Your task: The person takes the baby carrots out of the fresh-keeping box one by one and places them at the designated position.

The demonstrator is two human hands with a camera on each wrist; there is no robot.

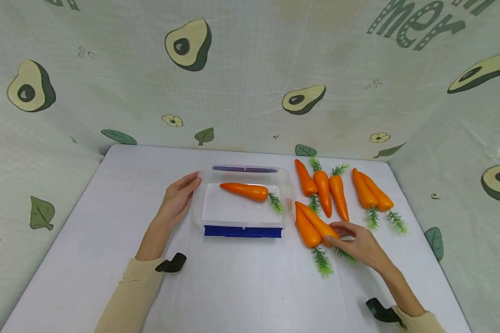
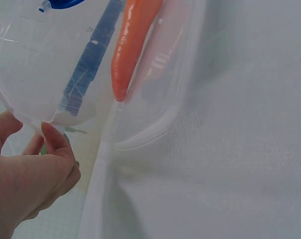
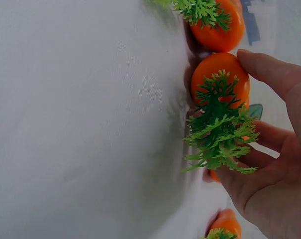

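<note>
A clear plastic food container [image 1: 241, 217] with blue clips lies open on the table. One orange toy carrot [image 1: 243, 190] rests inside it, tip to the left, green top to the right. My left hand [image 1: 177, 199] pinches the container's left rim between thumb and fingers, which the left wrist view shows close up. Right of the container, my right hand [image 1: 360, 245] holds a carrot [image 1: 316, 222] near its thick leafy end, thumb on one side and fingers on the other. Another carrot [image 1: 305, 231] lies beside it. In the right wrist view, its green top [image 3: 222, 129] partly covers the fingers.
Behind the right hand lie several more carrots, among them an upright-lying one [image 1: 339, 196] and a pair [image 1: 364, 189] farther right. The white table [image 1: 241, 291] is bordered by a fabric backdrop [image 1: 250, 125] with avocado prints.
</note>
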